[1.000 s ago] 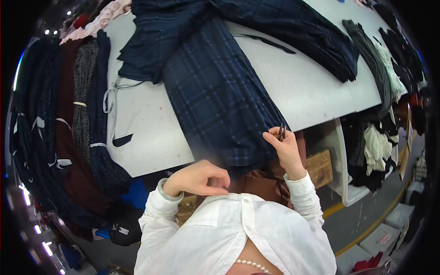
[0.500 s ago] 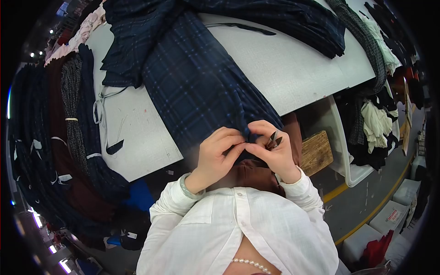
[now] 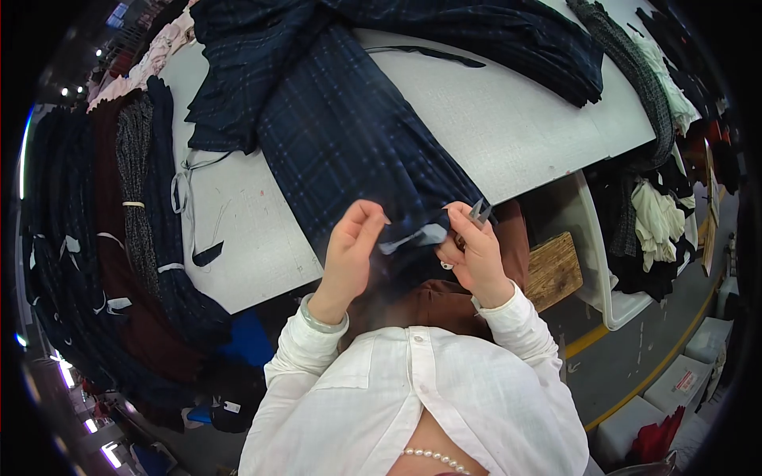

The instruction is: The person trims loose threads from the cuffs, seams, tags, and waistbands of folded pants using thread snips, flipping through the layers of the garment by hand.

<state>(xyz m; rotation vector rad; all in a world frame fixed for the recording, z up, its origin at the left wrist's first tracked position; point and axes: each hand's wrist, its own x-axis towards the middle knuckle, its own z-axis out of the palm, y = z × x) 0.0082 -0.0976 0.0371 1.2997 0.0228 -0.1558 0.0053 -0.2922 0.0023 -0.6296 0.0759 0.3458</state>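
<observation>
A dark navy plaid garment (image 3: 333, 119) lies across the white table (image 3: 508, 135), its near end hanging over the edge towards me. Above that end, my left hand (image 3: 355, 246) has thumb and forefinger pinched together; anything between them is too small to make out. My right hand (image 3: 475, 250) is closed on thread snips (image 3: 481, 213), their metal blades sticking out past the forefinger. Between the hands is a whitish, blurred piece like a label or tie (image 3: 429, 235), close to the right fingers. Whether those fingers grip it is unclear.
Tied bundles of dark cloth (image 3: 135, 198) hang at the left. A loose dark strip (image 3: 429, 54) and a white tie (image 3: 182, 194) lie on the table. To the right stand a white bin (image 3: 599, 262), a wooden board (image 3: 556, 270) and grey boxes (image 3: 675, 381).
My hands, together on the cloth before, have moved apart, the left one leftward. The whitish piece now shows between them, and the snips' blades point more upward.
</observation>
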